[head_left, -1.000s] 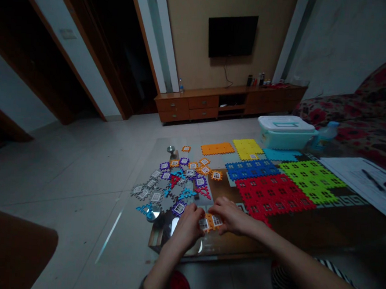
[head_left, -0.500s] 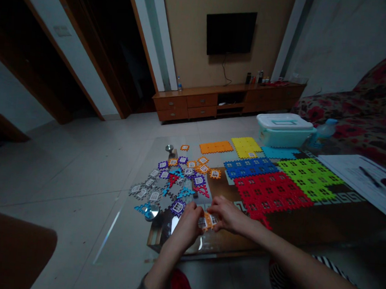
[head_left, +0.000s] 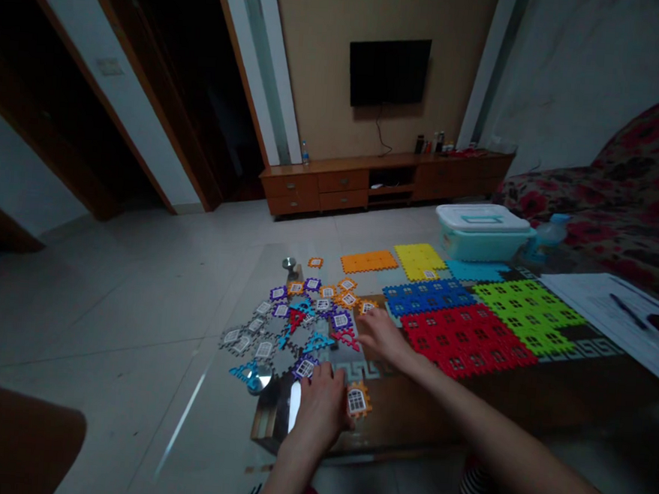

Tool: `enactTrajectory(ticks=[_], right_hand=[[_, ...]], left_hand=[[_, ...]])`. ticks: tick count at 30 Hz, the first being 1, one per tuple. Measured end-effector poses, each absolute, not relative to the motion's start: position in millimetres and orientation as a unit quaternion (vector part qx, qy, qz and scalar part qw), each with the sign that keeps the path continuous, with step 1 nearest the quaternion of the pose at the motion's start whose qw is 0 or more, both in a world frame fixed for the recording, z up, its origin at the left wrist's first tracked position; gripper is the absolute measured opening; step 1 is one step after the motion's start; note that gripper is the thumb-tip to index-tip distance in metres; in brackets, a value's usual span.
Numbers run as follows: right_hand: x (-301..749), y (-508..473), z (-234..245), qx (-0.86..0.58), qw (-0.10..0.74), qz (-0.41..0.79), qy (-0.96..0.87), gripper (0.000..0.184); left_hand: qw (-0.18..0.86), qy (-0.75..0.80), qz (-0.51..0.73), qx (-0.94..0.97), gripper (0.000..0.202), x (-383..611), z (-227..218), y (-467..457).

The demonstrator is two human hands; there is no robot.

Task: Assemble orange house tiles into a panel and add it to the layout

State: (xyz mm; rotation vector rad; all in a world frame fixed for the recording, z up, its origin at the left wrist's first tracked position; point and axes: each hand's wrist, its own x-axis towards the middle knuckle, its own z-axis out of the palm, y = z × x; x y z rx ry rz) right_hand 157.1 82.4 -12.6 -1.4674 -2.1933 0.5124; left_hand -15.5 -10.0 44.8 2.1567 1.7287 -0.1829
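My left hand (head_left: 323,398) rests low over the near end of the glass-topped table, fingers bent and thumb at the edge of an orange interlocking tile with a white window (head_left: 358,401). How much of that tile or a neighbouring one lies under the palm is hidden. Farther forward, my right hand (head_left: 383,335) reaches out with fingers apart, close to another orange window tile (head_left: 368,308); contact cannot be made out. Left of it lie a purple window tile (head_left: 341,321) and a red triangular piece (head_left: 346,340).
Loose grey, purple and blue pieces (head_left: 264,349) spread over the left end. Joined sheets in red (head_left: 467,336), blue (head_left: 428,295), green (head_left: 528,310), yellow (head_left: 419,259) and orange (head_left: 369,261) lie beyond. A lidded box (head_left: 482,239), bottle (head_left: 548,236) and papers (head_left: 596,303) stand right.
My right hand has left the orange tiles at the near edge and moved forward to another orange tile. My left hand stays near the front tile, slightly lower in view.
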Motion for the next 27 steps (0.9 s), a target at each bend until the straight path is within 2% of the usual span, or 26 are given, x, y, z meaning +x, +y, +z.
enactTrajectory(ticks=[2,5,11,19,27], right_hand=[[163,113,-6,-0.594,0.169,0.141,-0.774,0.037],[168,144,-1,-0.612,0.093,0.137,-0.773,0.042],[172,125,-6,-0.621,0.047,0.142,-0.769,0.030],[192,42,-19,-0.502,0.076,0.162,-0.846,0.027],[179,16,-16,-0.407,0.121,0.198,-0.883,0.031]], left_hand=[[0.191,0.597,-0.059,0.777,0.048,-18,40,-9],[0.188,0.587,-0.056,0.786,0.046,-21,35,-6],[0.178,0.579,-0.048,0.794,0.052,-21,29,-8],[0.202,0.561,0.004,0.803,0.047,-14,23,-12],[0.174,0.568,-0.035,0.804,0.043,-10,22,-7]])
